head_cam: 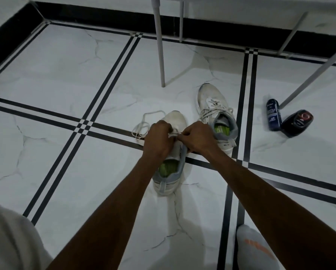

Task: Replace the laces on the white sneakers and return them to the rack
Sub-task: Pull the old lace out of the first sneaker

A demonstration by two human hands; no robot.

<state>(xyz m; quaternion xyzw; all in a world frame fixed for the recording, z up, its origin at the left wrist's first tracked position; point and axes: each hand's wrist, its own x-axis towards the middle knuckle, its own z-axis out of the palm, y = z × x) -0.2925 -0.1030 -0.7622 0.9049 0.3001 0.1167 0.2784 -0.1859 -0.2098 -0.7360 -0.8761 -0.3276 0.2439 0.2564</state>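
Observation:
A white sneaker (169, 172) with a green insole stands on the tiled floor in front of me, toe pointing away. My left hand (159, 138) and my right hand (197, 136) are both over its eyelet area, each pinching the white lace (143, 123). The loose part of that lace lies looped on the floor left of the toe. A second white sneaker (215, 112), laced, lies just to the right and farther away.
Two dark shoe-care bottles (274, 117) (297, 122) lie on the floor at the right. White metal legs of a rack or chair (160, 45) stand behind the sneakers. My socked foot (255, 248) shows at bottom right, my knee at bottom left.

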